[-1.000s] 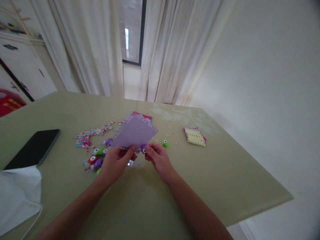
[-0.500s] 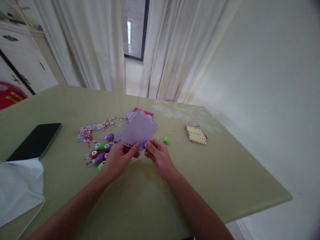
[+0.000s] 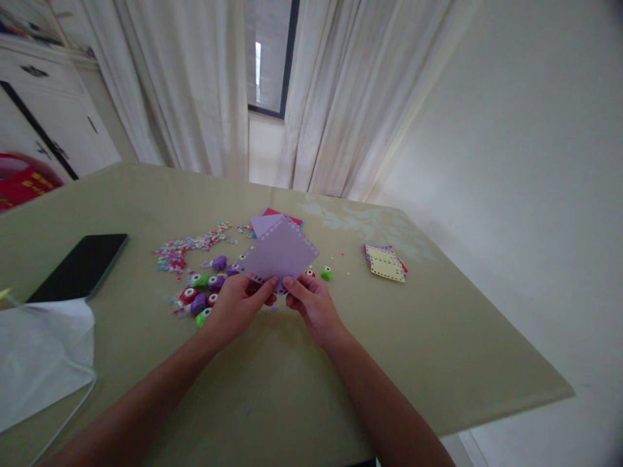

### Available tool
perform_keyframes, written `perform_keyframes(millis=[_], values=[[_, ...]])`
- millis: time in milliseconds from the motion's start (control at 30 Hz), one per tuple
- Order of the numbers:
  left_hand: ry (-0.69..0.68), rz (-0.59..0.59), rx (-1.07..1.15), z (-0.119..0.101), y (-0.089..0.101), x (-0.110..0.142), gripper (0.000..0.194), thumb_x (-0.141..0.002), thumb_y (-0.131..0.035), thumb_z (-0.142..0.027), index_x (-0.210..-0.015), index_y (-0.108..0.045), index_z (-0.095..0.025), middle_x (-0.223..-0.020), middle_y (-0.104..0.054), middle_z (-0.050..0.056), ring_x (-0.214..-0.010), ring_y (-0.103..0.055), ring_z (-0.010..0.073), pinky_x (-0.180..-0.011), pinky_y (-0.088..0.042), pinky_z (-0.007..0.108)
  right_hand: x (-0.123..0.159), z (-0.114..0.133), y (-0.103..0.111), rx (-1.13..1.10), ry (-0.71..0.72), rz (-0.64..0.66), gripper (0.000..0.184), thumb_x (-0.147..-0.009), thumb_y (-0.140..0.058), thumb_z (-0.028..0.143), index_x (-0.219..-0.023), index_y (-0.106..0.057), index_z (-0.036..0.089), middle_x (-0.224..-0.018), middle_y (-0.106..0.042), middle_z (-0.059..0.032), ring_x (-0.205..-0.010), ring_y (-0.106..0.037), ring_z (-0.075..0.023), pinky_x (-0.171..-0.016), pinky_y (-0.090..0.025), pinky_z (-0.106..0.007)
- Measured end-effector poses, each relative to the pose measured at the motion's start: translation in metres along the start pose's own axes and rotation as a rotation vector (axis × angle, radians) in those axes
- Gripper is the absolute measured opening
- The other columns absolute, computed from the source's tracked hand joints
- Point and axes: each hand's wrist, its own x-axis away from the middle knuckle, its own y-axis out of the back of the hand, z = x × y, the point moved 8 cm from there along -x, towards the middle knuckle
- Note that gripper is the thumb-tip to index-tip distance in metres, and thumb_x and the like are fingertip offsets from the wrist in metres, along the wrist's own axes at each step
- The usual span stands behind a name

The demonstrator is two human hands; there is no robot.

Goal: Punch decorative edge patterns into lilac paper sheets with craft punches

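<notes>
1. Lilac paper sheet [image 3: 280,254]: held up just above the tabletop [image 3: 438,324], tilted like a diamond, with small punched holes running along its edges. Sits over the middle of the work area.
2. Left hand [image 3: 233,308]: grip closed on the sheet's near edge, thumb on top.
3. Right hand [image 3: 311,301]: grip closed on a small purple punch [image 3: 281,285] at the same near edge. The punch is mostly hidden, so I can't tell if the paper is seated in its slot.
4. Doing the step well, my read: keep the sheet taut with the left hand, push the edge fully into the slot, match spacing to the last hole, and squeeze straight down so the paper doesn't skew.
5. Left of the hands: a cluster of small punches [image 3: 204,295], green, purple and red, lying on the tabletop. One more green punch [image 3: 326,274] sits just right of the sheet.
6. Beyond those: a scatter of confetti bits [image 3: 187,248]. More coloured sheets [image 3: 272,220] lie behind the held one.
7. Further right, well apart: a small stack with a yellow punched card [image 3: 384,263] on top.
8. Far left: a dark phone [image 3: 80,266], screen off, and a white plastic bag [image 3: 39,357] near it.
9. Writing: none readable. No brand or label visible on the punches, paper or phone.
</notes>
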Motion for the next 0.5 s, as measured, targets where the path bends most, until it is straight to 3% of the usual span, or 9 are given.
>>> perform_keyframes(millis=[500], values=[[-0.016,0.032,0.008,0.0065,-0.0031,-0.0011,0.036,-0.09,-0.067,-0.051,-0.075,-0.075,-0.019,-0.065,-0.078,0.006,-0.06,-0.074,0.0228,-0.055,-0.052,0.027,-0.0008,0.001,0.0016,-0.012,-0.004,-0.001,0.047,-0.072,-0.091,0.06,-0.073,-0.068,0.019,-0.063,-0.059,0.0032,-0.056,-0.049,-0.0105,-0.055,-0.035,-0.026]])
